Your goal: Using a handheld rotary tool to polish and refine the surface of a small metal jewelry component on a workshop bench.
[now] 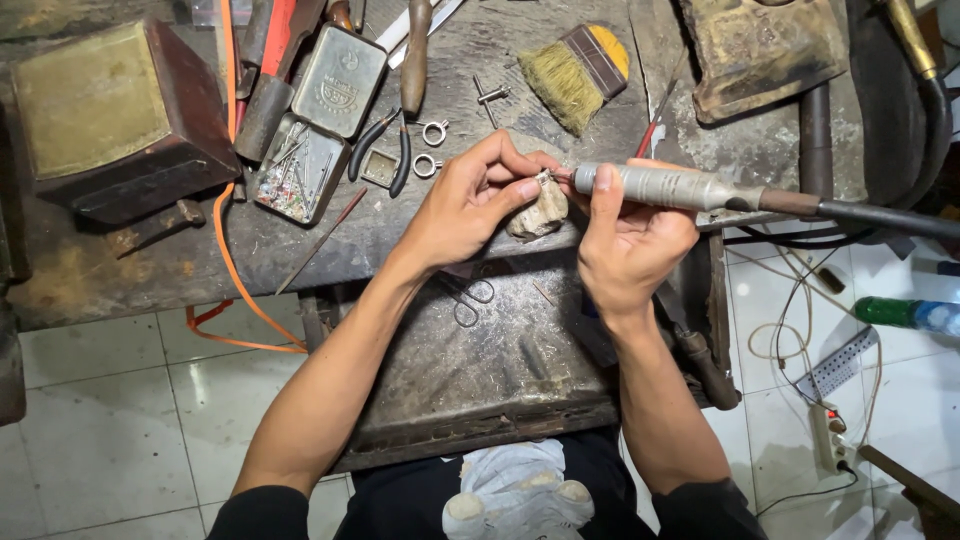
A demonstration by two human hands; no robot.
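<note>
left hand point(470, 200): pinching small pale metal piece point(543, 181) against worn peg point(540, 212)
right hand point(625, 240): gripping grey rotary tool point(665, 187), tip touching piece

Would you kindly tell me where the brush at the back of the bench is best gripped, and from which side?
Grip the brush by its dark block with the yellow end, coming in from the upper right. The bristles fan out toward the lower left, so that end gives nothing firm. The block lies flat on the bench, its sides free of other tools, so fingers can close across it.
</note>
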